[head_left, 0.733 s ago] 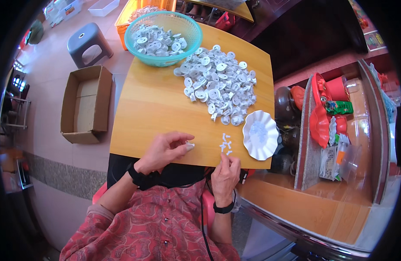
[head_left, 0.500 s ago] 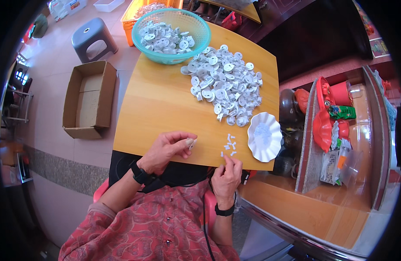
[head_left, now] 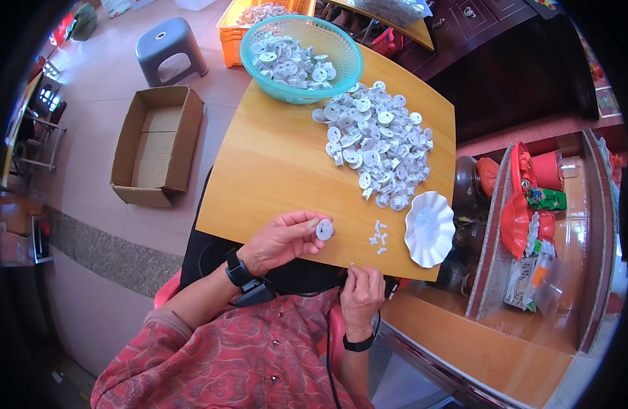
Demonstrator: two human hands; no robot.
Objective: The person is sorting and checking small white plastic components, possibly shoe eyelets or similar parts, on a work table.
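Between the thumb and fingers of my left hand point(head_left: 285, 240) is a round white plastic part point(head_left: 324, 230), its flat disc face turned up, over the near part of the table. My right hand point(head_left: 362, 293) is at the table's near edge, thumb and fingertips pinched on a tiny white plastic piece point(head_left: 353, 264) that shows only in part. Several similar small white pieces point(head_left: 379, 237) lie loose on the wood just beyond it. Right of these stands a white scalloped dish point(head_left: 431, 257) holding more tiny pieces. Farther back spreads a big heap of round white parts point(head_left: 382, 146).
A turquoise basket point(head_left: 304, 97) of white parts sits at the table's far left corner, beside an orange crate point(head_left: 230, 44). On the floor at left are a cardboard box point(head_left: 181, 146) and a grey stool point(head_left: 165, 48). A cluttered shelf point(head_left: 488, 273) stands at right.
My left hand has turned the round part so its disc face shows. My right hand has drawn back from the loose pieces toward the table edge, pinching one. The whole view has shifted.
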